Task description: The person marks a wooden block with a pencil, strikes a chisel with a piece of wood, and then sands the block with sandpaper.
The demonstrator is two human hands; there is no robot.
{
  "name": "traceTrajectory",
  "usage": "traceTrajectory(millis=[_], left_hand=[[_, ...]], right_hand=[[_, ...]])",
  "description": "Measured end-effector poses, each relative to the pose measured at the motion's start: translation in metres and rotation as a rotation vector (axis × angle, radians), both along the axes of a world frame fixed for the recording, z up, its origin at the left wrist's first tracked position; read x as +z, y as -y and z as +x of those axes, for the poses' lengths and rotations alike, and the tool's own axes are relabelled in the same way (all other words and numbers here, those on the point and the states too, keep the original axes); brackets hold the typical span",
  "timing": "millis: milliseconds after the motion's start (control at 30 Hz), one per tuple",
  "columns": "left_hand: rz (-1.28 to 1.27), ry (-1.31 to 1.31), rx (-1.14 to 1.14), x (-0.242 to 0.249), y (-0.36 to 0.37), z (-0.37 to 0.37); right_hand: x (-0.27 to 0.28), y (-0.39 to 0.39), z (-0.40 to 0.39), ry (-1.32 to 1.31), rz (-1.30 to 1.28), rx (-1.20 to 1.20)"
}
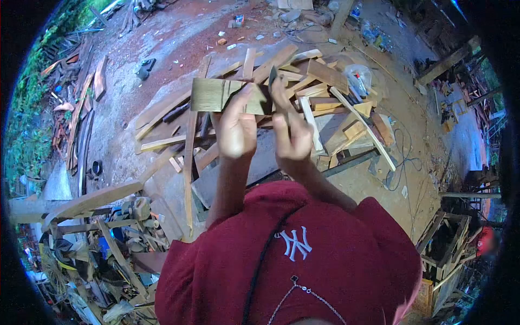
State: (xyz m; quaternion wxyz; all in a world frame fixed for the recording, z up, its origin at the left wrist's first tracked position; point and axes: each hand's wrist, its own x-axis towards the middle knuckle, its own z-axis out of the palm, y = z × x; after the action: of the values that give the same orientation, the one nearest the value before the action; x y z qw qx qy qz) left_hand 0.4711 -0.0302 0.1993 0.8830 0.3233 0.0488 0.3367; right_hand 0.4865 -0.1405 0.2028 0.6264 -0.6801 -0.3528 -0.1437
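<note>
Gripping a pale wooden block point(207, 95) in the left hand point(238, 130): hand closed, thumb laid across the block's upward face. Dark lines cross that face. Block is up in the air over the timber pile point(333, 108), roughly above its middle. It sticks out past the left hand on the left; its other end reaches toward the right hand point(295, 132).

Right hand sits just beside that end, fingers bent, with a dark blade-like piece point(272, 76) at the fingertips. Motion blur there, can't tell if it's gripped.

Containers: clear plastic bag point(355, 71) at the pile's far right corner, something red and something pale inside, detail too small. Second plastic bag point(374, 35) on the ground point(189, 32) beyond that corner, contents not readable. Black round tub point(96, 167) well apart from the pile's left edge; mouth dark, can't see in.

Pile layout: long pale strip point(364, 130) slants across the right edge, brown board point(328, 76) near the far right corner, grey slab point(262, 157) toward the near edge, thin upright-running stick point(188, 179) past the near left corner. Dark cable point(403, 160) loops on the ground beside the right edge.
</note>
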Motion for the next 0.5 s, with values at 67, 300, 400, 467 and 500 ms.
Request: traceTrajectory(millis=[67,300,400,467,500], left_hand=[[-0.020,0.023,-0.082,0.000,-0.016,0.003],[-0.280,0.193,-0.320,0.009,-0.018,0.004],[-0.295,0.150,-0.350,-0.005,-0.015,0.009],[-0.296,0.070,-0.338,-0.013,-0.014,0.012],[-0.295,0.031,-0.333,-0.011,-0.012,0.013]], right_hand=[[-0.007,-0.001,-0.002,0.159,0.025,-0.014],[0.006,0.046,0.001,-0.173,0.180,-0.083],[-0.002,0.056,0.017,-0.232,0.272,-0.115],[-0.008,0.061,0.016,-0.243,0.206,-0.063],[-0.008,0.062,0.011,-0.231,0.162,-0.037]])
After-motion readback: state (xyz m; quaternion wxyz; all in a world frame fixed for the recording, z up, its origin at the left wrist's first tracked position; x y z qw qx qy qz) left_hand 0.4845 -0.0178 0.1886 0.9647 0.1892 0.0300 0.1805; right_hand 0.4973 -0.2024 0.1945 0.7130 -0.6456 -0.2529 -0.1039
